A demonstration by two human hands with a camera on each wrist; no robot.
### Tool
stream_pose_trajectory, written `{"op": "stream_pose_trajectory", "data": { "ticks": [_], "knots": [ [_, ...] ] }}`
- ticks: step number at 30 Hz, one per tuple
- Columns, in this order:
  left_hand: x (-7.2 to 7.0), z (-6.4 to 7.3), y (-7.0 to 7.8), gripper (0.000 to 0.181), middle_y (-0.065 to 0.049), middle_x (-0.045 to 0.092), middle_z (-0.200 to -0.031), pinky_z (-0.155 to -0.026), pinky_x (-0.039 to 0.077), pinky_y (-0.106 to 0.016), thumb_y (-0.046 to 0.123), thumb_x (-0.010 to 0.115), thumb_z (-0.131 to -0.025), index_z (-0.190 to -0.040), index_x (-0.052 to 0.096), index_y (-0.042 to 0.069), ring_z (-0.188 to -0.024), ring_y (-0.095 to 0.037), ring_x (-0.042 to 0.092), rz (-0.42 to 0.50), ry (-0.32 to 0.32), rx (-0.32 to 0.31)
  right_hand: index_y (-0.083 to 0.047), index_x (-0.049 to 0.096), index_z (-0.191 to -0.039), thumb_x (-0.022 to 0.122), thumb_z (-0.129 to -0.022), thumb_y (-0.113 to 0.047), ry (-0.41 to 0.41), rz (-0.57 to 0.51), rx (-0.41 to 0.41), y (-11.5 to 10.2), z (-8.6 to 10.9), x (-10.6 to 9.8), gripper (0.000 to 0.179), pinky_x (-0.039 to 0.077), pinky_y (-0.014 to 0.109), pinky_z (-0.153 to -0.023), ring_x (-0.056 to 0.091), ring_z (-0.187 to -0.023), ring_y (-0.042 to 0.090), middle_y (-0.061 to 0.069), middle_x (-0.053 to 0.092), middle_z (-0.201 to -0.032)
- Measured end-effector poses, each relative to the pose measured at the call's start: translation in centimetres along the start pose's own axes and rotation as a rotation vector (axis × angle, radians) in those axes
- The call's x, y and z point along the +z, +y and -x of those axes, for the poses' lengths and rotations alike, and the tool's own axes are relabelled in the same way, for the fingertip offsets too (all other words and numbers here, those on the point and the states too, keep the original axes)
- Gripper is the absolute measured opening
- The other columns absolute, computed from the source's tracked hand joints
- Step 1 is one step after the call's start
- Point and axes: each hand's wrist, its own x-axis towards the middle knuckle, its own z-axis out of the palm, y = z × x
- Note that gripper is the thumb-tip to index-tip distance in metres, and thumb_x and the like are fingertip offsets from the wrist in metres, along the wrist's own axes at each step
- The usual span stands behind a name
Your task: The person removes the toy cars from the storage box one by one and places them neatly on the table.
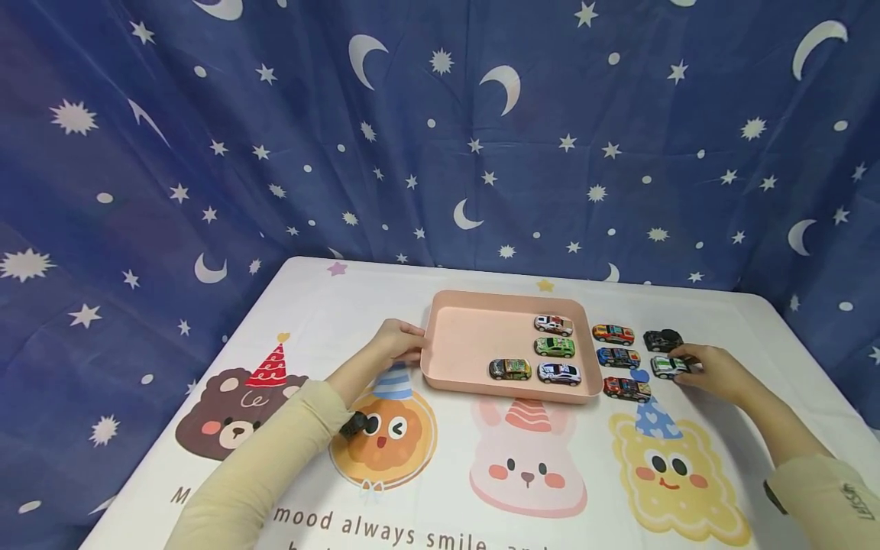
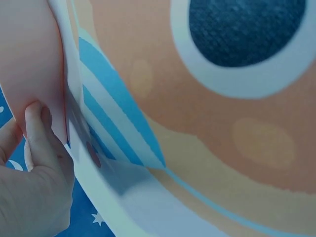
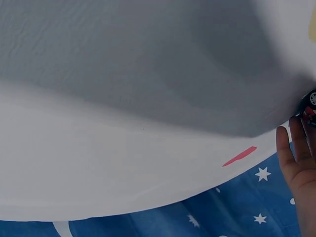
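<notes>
A shallow pink tray [image 1: 481, 388] lies on the table. My left hand [image 1: 399, 341] pinches its left rim; in the left wrist view the fingers [image 2: 37, 128] stand on either side of the tray wall [image 2: 34, 59]. To the tray's right, my right hand [image 1: 711, 370] holds a white and green toy car [image 1: 665, 367] by its right end. A black toy car [image 1: 663, 341] sits just behind that one. In the right wrist view only part of the right hand [image 3: 301, 168] shows, near a dark car [image 3: 309, 108] at the edge.
Inside the tray stand a white and orange car [image 1: 553, 325], a green car [image 1: 554, 347], a white and purple car [image 1: 559, 373] and a yellow-black car [image 1: 510, 370]. Between tray and right hand are a red-yellow car [image 1: 613, 334], a blue car [image 1: 618, 357] and a red car [image 1: 627, 389].
</notes>
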Motion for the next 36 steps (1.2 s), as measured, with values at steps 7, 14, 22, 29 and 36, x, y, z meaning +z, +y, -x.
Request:
{"op": "stream_pose_trajectory", "data": {
  "ticks": [7, 14, 22, 29, 36],
  "knots": [
    [-0.1, -0.1, 0.0, 0.032, -0.001, 0.061, -0.073, -0.051, 0.054, -0.012, 0.001, 0.068, -0.083, -0.114, 0.062, -0.005, -0.051, -0.002, 0.058, 0.013, 0.003, -0.020, 0.014, 0.057, -0.109, 0.070, -0.077, -0.001, 0.010, -0.005, -0.012, -0.1, 0.1, -0.1, 0.038, 0.049, 0.062, -0.082, 0.056, -0.096, 0.050, 0.035, 0.058, -0.105],
    [-0.3, 0.1, -0.1, 0.033, -0.002, 0.059, -0.073, -0.050, 0.053, -0.010, 0.002, 0.066, -0.084, -0.115, 0.061, -0.006, -0.049, -0.002, 0.057, -0.002, -0.003, -0.007, 0.012, 0.059, -0.105, 0.069, -0.076, 0.002, 0.080, 0.013, -0.076, -0.7, 0.3, -0.6, 0.032, 0.054, 0.058, -0.076, 0.059, -0.090, 0.048, 0.032, 0.061, -0.102],
    [-0.2, 0.1, -0.2, 0.032, -0.002, 0.060, -0.075, -0.053, 0.055, -0.012, 0.003, 0.067, -0.084, -0.114, 0.062, -0.006, -0.049, -0.002, 0.057, -0.002, -0.003, 0.001, 0.012, 0.058, -0.110, 0.068, -0.079, -0.001, 0.119, -0.002, -0.048, -2.0, 0.3, -0.7, 0.035, 0.052, 0.059, -0.078, 0.057, -0.095, 0.048, 0.032, 0.060, -0.105],
    [-0.1, 0.1, -0.2, 0.031, -0.002, 0.059, -0.075, -0.051, 0.054, -0.012, 0.002, 0.067, -0.084, -0.114, 0.062, -0.006, -0.049, -0.002, 0.056, -0.003, 0.005, 0.000, 0.010, 0.059, -0.110, 0.067, -0.081, -0.001, 0.234, -0.033, -0.084, -4.6, 0.0, -0.5, 0.032, 0.052, 0.058, -0.078, 0.059, -0.093, 0.045, 0.030, 0.061, -0.104],
    [0.0, 0.0, -0.1, 0.034, -0.003, 0.059, -0.077, -0.051, 0.054, -0.011, 0.002, 0.067, -0.084, -0.116, 0.061, -0.005, -0.051, -0.002, 0.058, 0.012, -0.005, -0.004, 0.008, 0.058, -0.114, 0.066, -0.084, -0.003, 0.274, -0.113, -0.069, -8.4, -0.6, -0.1, 0.033, 0.053, 0.058, -0.084, 0.059, -0.097, 0.046, 0.030, 0.061, -0.108]
  ]
}}
